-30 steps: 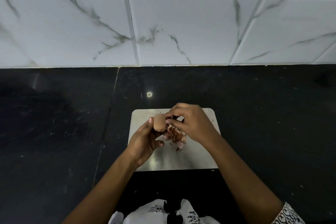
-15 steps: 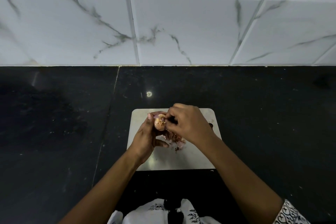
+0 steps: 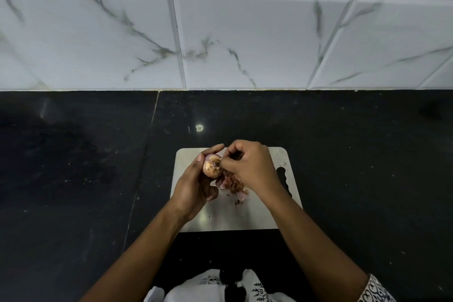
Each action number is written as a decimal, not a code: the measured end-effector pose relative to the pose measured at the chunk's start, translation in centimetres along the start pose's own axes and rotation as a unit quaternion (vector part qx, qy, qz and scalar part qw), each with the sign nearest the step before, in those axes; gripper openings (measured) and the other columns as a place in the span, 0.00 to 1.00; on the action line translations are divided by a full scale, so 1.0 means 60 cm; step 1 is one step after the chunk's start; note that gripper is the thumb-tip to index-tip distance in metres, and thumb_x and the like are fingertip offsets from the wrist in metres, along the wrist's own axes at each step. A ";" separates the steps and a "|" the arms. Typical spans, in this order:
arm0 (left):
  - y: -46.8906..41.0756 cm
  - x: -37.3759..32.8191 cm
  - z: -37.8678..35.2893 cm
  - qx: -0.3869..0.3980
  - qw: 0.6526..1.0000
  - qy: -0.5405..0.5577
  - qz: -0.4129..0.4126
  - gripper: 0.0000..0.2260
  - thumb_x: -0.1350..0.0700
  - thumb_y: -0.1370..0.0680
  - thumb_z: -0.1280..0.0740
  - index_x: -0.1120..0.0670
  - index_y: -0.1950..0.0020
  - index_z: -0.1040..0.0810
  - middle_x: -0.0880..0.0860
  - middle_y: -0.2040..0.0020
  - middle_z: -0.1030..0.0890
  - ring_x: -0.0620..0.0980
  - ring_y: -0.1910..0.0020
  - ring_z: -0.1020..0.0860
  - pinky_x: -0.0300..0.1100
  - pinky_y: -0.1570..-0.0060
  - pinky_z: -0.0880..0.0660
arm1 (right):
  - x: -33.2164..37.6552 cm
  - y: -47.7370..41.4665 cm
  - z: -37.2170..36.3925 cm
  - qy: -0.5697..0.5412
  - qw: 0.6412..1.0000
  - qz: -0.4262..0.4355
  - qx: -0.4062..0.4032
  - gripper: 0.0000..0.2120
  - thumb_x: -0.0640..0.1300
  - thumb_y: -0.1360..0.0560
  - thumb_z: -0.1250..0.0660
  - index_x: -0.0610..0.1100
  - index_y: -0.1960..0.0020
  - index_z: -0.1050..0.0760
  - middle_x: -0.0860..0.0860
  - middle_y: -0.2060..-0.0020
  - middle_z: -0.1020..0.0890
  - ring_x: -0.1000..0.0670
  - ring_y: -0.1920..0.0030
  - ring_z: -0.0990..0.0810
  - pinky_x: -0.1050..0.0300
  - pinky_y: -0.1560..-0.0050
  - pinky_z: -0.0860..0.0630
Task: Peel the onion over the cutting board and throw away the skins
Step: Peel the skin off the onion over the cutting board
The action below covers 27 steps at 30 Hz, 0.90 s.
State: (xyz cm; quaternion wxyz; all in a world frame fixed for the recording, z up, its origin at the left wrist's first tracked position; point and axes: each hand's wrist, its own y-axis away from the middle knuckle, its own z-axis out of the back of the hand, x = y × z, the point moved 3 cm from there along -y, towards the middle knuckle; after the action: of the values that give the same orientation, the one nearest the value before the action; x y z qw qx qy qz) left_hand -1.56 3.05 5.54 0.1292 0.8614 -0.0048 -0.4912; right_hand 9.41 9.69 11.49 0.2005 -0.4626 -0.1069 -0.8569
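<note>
Left hand cups the round onion; right hand pinches its rough, papery root end.

Both bare forearms stretched up from the bottom edge of the frame and converged just below centre. The left hand sat left of centre, palm turned inward. Its fingers were curled round the onion, one arched over the top, one lying up the left side, another tucked underneath. The right hand was right beside it with its back to the camera, knuckles raised and the wrist angled down to the lower right. Its fingers were curled tight, the tips pinching at the onion's exposed end. The two hands met at the fingertips. A patterned sleeve covered the right arm at the lower right corner.
</note>
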 end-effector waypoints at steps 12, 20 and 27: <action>0.005 0.007 0.016 -0.015 0.988 0.153 0.018 0.20 0.44 0.22 0.48 0.53 0.43 0.23 0.54 0.67 0.26 0.44 0.74 0.32 0.31 0.83 0.39 | -0.072 -0.016 0.038 0.011 0.979 -0.147 0.138 0.05 0.38 0.25 0.35 0.42 0.53 0.20 0.49 0.61 0.18 0.53 0.63 0.18 0.62 0.65 0.21; 0.003 0.018 0.013 -0.015 0.988 0.146 0.047 0.21 0.42 0.22 0.49 0.53 0.48 0.23 0.54 0.62 0.22 0.46 0.73 0.30 0.32 0.83 0.40 | -0.067 -0.002 0.013 0.097 0.995 -0.013 0.024 0.04 0.44 0.31 0.27 0.48 0.61 0.22 0.56 0.65 0.20 0.58 0.63 0.22 0.66 0.65 0.28; 0.007 0.010 0.007 -0.003 0.996 0.084 0.024 0.15 0.47 0.23 0.43 0.53 0.45 0.23 0.51 0.61 0.19 0.44 0.68 0.23 0.34 0.77 0.31 | -0.014 0.001 0.005 0.038 0.991 0.120 0.043 0.12 0.45 0.30 0.28 0.50 0.47 0.20 0.54 0.54 0.19 0.57 0.55 0.21 0.62 0.54 0.23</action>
State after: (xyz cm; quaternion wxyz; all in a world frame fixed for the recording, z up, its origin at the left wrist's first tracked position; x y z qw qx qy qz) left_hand -1.57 2.45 4.92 0.1434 0.8990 -0.0131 -0.4136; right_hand 10.06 9.96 10.93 0.3253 -0.4304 -0.0799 -0.8382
